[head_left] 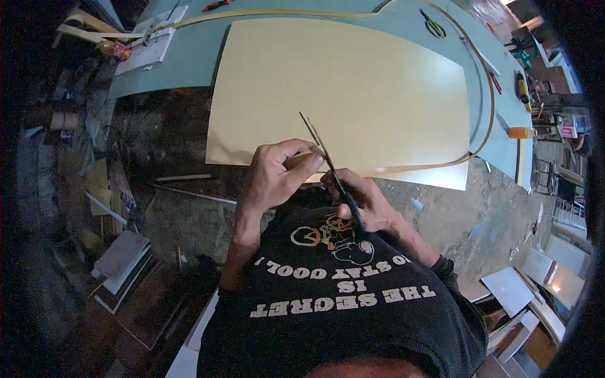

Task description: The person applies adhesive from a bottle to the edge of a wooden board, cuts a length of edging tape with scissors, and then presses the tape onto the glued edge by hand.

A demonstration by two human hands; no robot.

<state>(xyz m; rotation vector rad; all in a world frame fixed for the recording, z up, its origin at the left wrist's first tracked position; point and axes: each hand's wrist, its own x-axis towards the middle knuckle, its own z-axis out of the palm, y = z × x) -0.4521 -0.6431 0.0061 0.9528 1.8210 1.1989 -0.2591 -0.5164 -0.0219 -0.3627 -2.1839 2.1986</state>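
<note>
Your right hand [368, 203] was wrapped around a slim, dark, scissor-like metal tool [338, 180], tips slightly parted above a large, flat, cream-coloured board [340, 82]. Left hand [277, 173] half-curled beside it; couldn't tell what, if anything, you pinched. Clean work needed those fingers clear, tool steady.

In front of me, a blue-green table [189, 63] is carrying a large cream panel [353, 94], which is overhanging its near edge. A long tan strip [277, 11] is curving along the table's far and right sides. Beyond the panel I am seeing green-handled scissors [431, 24] lying; toward my right, a yellow-and-black object [522, 88] and an orange container [518, 133] are resting.
</note>
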